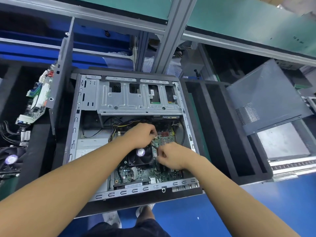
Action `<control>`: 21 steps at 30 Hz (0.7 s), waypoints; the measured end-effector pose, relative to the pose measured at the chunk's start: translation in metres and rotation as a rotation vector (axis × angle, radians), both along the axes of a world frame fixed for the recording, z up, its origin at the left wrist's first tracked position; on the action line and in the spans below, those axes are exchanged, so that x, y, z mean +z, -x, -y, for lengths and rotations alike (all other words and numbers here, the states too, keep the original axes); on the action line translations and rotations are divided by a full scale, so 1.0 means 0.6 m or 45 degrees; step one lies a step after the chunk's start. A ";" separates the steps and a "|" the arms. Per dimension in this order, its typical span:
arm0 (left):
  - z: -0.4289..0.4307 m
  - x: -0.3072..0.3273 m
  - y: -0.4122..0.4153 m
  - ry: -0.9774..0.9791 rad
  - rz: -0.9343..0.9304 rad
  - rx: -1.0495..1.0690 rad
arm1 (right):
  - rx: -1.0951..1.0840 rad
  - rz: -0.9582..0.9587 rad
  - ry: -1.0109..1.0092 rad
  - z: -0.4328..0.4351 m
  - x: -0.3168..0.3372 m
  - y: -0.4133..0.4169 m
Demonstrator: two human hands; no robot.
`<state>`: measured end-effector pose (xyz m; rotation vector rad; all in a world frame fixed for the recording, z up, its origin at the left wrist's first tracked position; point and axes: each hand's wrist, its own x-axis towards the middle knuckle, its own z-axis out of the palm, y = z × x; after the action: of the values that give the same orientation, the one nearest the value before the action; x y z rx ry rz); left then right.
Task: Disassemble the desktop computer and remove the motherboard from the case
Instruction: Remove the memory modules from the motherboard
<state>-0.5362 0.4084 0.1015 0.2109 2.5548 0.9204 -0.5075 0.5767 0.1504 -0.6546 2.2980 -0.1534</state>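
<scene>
Our left hand (141, 134) pinching a small white plug (155, 137), just beyond the black cooler fan (137, 159) — right hand (171, 158) pinching a thin black wire (155, 147), beside that fan

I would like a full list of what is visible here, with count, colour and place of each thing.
computer case: one, grey metal, open, centre.
drive cage: one, silver, far end of the case.
motherboard: one, green, inside the case.
cooler fan: one, black with purple label, on the motherboard.
power supply: one, silver, inside the case, left.
side panel: one, dark grey, tilted, right.
second motherboard: one, green and white, on edge, left.
foam tray: one, black, right of the case.
left hand: one, fingers curled over the motherboard; its hold is hidden.
right hand: one, pinches a black cable beside the fan.
</scene>
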 end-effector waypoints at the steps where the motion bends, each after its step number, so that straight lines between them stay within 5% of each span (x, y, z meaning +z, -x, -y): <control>1: -0.004 -0.001 -0.001 0.003 -0.004 -0.010 | 0.026 0.103 -0.132 0.003 0.000 0.001; 4: -0.011 -0.011 0.000 0.161 0.021 -0.158 | -0.082 0.346 -0.365 0.012 -0.017 0.004; 7: -0.016 -0.026 -0.006 0.259 0.076 -0.299 | 0.012 0.323 -0.504 0.019 -0.033 0.008; 14: -0.028 -0.034 -0.018 0.408 0.028 -0.296 | 0.377 0.125 -0.464 0.020 -0.058 0.009; 21: -0.029 -0.034 -0.021 0.449 -0.014 -0.281 | 0.259 0.094 -0.400 0.021 -0.071 -0.002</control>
<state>-0.5235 0.4257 0.0810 0.3815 2.5858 0.3814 -0.5061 0.5639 0.1076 -0.6986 2.1078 0.2696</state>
